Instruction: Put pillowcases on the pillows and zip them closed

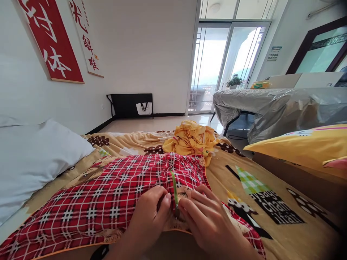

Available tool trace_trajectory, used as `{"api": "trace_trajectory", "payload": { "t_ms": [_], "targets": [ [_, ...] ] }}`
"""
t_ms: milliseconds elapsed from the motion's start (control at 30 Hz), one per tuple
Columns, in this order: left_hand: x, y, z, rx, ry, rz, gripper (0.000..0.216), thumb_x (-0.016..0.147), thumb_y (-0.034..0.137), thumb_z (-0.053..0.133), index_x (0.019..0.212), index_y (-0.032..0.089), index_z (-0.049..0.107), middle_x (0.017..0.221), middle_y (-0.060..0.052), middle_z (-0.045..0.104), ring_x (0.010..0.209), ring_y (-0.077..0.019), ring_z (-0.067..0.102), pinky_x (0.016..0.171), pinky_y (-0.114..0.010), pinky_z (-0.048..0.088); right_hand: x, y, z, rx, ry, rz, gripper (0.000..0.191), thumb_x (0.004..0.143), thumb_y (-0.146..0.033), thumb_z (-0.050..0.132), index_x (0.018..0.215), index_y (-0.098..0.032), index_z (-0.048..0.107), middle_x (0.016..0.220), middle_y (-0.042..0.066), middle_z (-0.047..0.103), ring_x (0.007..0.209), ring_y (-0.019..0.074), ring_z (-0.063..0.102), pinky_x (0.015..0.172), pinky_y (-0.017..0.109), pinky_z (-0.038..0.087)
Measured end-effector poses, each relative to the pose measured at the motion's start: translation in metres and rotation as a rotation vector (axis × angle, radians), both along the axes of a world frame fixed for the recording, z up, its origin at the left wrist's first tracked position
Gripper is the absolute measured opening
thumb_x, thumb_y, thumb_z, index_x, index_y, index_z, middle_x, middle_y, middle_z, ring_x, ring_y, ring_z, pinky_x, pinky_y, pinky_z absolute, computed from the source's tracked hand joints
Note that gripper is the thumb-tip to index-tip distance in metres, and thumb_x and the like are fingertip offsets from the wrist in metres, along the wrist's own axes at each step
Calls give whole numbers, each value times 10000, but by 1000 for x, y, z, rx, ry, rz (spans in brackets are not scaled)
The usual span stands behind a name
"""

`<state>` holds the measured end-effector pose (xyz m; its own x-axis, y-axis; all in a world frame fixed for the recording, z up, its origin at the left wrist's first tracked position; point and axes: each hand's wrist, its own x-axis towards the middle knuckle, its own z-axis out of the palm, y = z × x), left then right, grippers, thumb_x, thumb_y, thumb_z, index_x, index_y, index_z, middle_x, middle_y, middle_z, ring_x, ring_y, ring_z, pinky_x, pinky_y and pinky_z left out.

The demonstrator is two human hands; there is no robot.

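A red plaid pillowcase (pixel 108 191) with orange piping lies spread in front of me, plumped out as if filled. A green zipper (pixel 174 187) runs toward me across its right part. On the zipper's left side my left hand (pixel 151 209) is closed, thumb against curled fingers, gripping the pillowcase fabric. My right hand (pixel 207 216) is closed at the right of the zipper's near end, its fingertips pinched together on the cloth there. Whether a zipper pull sits between those fingertips is hidden.
Beneath lies a tan patterned blanket (pixel 225 180). A crumpled yellow cloth (pixel 191 139) sits beyond the pillowcase, a white pillow (pixel 40 155) at left, a yellow pillow (pixel 300 144) at right. Farther back stand a plastic-covered table (pixel 284 99) and a black folded frame (pixel 124 104).
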<state>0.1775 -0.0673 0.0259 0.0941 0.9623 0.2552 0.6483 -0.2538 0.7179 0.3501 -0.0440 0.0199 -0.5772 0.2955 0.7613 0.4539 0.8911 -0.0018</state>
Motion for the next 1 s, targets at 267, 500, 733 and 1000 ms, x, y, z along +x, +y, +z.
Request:
{"api": "trace_trajectory", "payload": {
  "t_ms": [267, 500, 733, 1000],
  "targets": [
    [-3, 10, 1, -206, -77, -125, 391, 843, 451, 464, 557, 191, 403, 554, 26, 415, 580, -122, 384, 555, -265, 264, -5, -14, -1, 33, -104, -1, 275, 914, -35, 350, 817, -169, 569, 731, 23, 623, 679, 136, 533, 849, 330, 376],
    [5, 13, -13, 282, -36, 22, 373, 906, 299, 427, 554, 189, 370, 565, 27, 453, 553, -104, 433, 552, -236, 312, -4, -12, 0, 301, -177, -96, 301, 884, -32, 348, 826, -166, 612, 773, 65, 688, 818, 183, 605, 911, 355, 407],
    [7, 14, -24, 657, 256, 182, 330, 927, 170, 427, 598, 189, 451, 577, 24, 514, 556, -113, 473, 605, -260, 335, -11, -9, -18, 370, -335, -163, 227, 845, -69, 434, 746, -144, 624, 734, 104, 674, 818, 232, 620, 883, 401, 428],
    [11, 10, -22, 693, 329, 184, 336, 911, 141, 423, 580, 194, 448, 576, 14, 543, 547, -117, 496, 620, -270, 338, -2, -5, -7, -13, -335, 46, 209, 888, -103, 480, 726, -201, 569, 677, 10, 653, 745, 148, 610, 902, 296, 444]
  ]
}}
